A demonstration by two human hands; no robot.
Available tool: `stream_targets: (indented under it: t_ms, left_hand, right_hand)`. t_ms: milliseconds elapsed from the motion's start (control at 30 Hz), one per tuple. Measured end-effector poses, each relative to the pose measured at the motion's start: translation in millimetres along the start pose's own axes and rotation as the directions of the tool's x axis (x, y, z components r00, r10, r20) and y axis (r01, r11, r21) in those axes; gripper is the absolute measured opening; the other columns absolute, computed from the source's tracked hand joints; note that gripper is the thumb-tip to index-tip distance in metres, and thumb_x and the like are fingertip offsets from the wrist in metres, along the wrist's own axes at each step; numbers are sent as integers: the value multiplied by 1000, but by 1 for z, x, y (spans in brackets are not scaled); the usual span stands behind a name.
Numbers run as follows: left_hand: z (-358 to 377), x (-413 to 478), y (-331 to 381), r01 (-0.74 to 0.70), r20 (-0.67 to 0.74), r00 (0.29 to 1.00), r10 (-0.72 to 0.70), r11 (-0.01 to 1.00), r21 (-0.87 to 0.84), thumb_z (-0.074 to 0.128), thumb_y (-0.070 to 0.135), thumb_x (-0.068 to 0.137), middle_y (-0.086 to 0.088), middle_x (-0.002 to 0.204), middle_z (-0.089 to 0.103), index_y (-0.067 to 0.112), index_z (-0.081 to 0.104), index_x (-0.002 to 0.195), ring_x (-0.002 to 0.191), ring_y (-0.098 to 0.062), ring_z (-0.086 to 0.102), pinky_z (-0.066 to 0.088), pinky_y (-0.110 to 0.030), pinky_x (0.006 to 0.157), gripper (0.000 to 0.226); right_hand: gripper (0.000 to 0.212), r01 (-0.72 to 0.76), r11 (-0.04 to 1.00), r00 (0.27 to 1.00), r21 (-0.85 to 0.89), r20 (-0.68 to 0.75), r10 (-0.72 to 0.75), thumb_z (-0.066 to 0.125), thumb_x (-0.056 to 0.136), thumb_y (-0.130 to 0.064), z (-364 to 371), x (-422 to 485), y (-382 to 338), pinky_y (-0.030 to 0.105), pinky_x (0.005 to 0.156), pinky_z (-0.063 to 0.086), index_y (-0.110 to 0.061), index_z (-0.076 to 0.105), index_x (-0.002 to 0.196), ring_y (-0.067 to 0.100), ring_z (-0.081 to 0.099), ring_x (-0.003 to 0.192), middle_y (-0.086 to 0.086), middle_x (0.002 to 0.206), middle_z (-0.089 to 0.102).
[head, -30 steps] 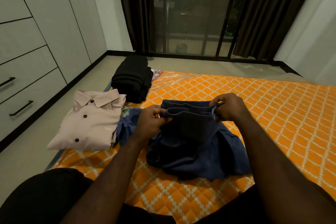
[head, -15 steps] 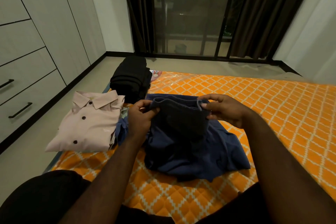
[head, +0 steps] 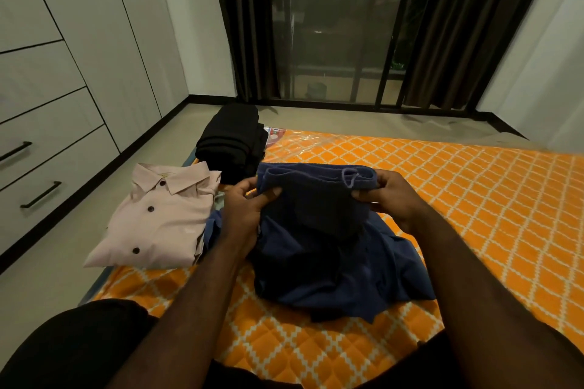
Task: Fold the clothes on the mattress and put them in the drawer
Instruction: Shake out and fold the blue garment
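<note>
A navy blue garment (head: 331, 249) lies bunched on the orange quilted mattress (head: 474, 199). Its ribbed waistband is lifted off the bed between my two hands. My left hand (head: 246, 208) pinches the band's left end and my right hand (head: 392, 196) pinches its right end, near a loop of drawstring. A folded pale pink shirt (head: 158, 221) with dark buttons lies at the mattress's left edge. Behind it sits a stack of folded black clothes (head: 234, 142). Shut drawers (head: 41, 167) with black bar handles line the wall at the left.
Bare floor runs between the mattress and the drawer unit. A dark glass door (head: 331, 41) with curtains on both sides stands beyond the mattress. My dark-clothed knees fill the bottom of the view.
Both hands have shifted left with the waistband and spread it a little wider. The band now shows a drawstring loop near my right hand.
</note>
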State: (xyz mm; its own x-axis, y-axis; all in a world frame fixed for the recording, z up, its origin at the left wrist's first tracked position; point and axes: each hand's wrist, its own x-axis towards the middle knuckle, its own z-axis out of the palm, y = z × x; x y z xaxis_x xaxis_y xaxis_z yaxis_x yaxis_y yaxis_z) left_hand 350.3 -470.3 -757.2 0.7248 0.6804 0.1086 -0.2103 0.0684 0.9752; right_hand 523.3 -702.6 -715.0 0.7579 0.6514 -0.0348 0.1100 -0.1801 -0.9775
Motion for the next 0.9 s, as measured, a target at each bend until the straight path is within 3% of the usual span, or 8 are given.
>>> stream_targets:
  t_ms: [67, 133, 233, 367, 433, 567, 800, 900]
  left_hand:
    - [2, 0, 1, -10, 11, 1000, 10, 1000, 14, 78, 15, 87, -7, 108, 76, 9, 68, 115, 101, -25, 73, 61, -34, 81, 30]
    - [4, 0, 2, -45, 9, 999, 44, 994, 95, 74, 21, 91, -3, 106, 75, 16, 66, 114, 100, -20, 72, 61, -38, 84, 25]
    - [7, 3, 6, -115, 66, 992, 105, 980, 163, 67, 29, 97, -1, 105, 74, 28, 61, 116, 100, -19, 72, 60, -44, 87, 20]
    - [13, 21, 45, -234, 91, 972, 218, 937, 260, 64, 35, 99, 7, 105, 73, 42, 58, 114, 97, -9, 71, 60, -36, 84, 17]
    - [21, 30, 80, -302, 87, 953, 290, 912, 277, 66, 33, 98, 13, 100, 73, 44, 59, 109, 92, -2, 70, 57, -26, 80, 17]
    - [41, 39, 161, -452, 124, 892, 435, 851, 266, 66, 29, 98, 12, 102, 74, 43, 61, 106, 94, -3, 70, 55, -23, 80, 17]
    - [60, 49, 320, -621, 107, 779, 618, 739, 261, 67, 38, 96, 5, 101, 73, 37, 63, 109, 96, -17, 70, 59, -45, 89, 13]
    - [71, 44, 394, -678, 114, 731, 673, 696, 238, 68, 36, 96, 2, 102, 72, 36, 61, 108, 97, -22, 70, 60, -45, 88, 13]
  right_hand:
    - [28, -21, 999, 1000, 49, -6, 21, 71, 91, -1, -2, 1, 2, 41, 80, 56, -9, 70, 118, 20, 72, 97, 14, 112, 75]
    - [26, -15, 996, 1000, 85, 2, 15, 70, 94, -5, -1, 2, 3, 48, 81, 52, -13, 70, 118, 26, 70, 99, 15, 117, 72]
    - [25, 27, 994, 999, 105, -20, -25, 69, 98, -15, 5, 0, -5, 47, 73, 53, -24, 68, 121, 24, 70, 95, 10, 109, 73]
    - [22, 130, 988, 988, 86, -100, -121, 64, 101, -28, 9, 2, -37, 35, 58, 55, -33, 64, 123, 17, 68, 77, -1, 90, 71]
    - [20, 196, 975, 970, 105, -169, -177, 63, 102, -27, 7, 4, -65, 31, 52, 52, -32, 64, 121, 12, 68, 72, -5, 85, 73]
    - [26, 293, 946, 940, 135, -220, -260, 64, 101, -31, -8, 2, -141, 32, 50, 49, -26, 61, 126, 27, 69, 87, 7, 108, 72]
    - [35, 521, 849, 842, 90, -217, -493, 66, 99, -27, -41, -18, -307, 46, 59, 63, -26, 56, 133, 28, 72, 102, 5, 119, 69]
    - [38, 616, 785, 773, 64, -240, -587, 68, 98, -27, -54, -29, -375, 45, 60, 63, -25, 55, 134, 32, 70, 106, 10, 124, 67]
